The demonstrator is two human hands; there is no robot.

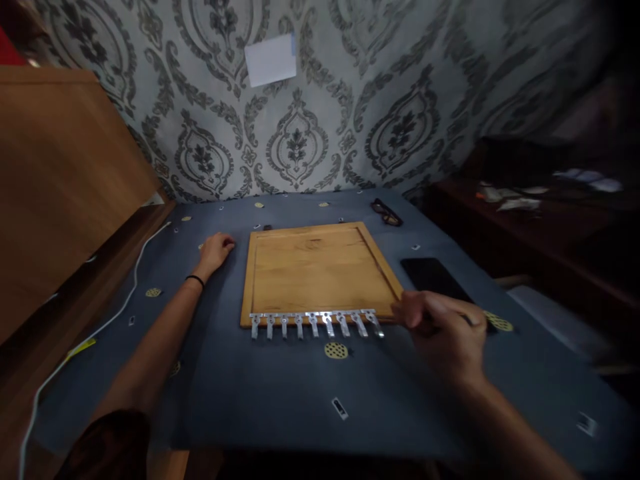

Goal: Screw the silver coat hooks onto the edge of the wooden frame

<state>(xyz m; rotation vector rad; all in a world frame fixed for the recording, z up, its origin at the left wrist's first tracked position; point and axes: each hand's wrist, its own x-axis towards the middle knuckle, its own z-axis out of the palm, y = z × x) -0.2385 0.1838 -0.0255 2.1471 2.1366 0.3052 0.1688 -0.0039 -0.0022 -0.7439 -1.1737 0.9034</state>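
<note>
Right grip pinching its near corner, left grip half-curled, the rectangular yellow-brown wooden board looks stiff, best held by opposite edges.

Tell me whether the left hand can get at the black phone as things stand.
Probably not without reaching across: the wooden board lies between the left hand and the black phone, and the right hand partly hides the phone's near end in this view.

dark glasses, far right | black phone, right | white cable, left | white paper on patterned wall
</note>
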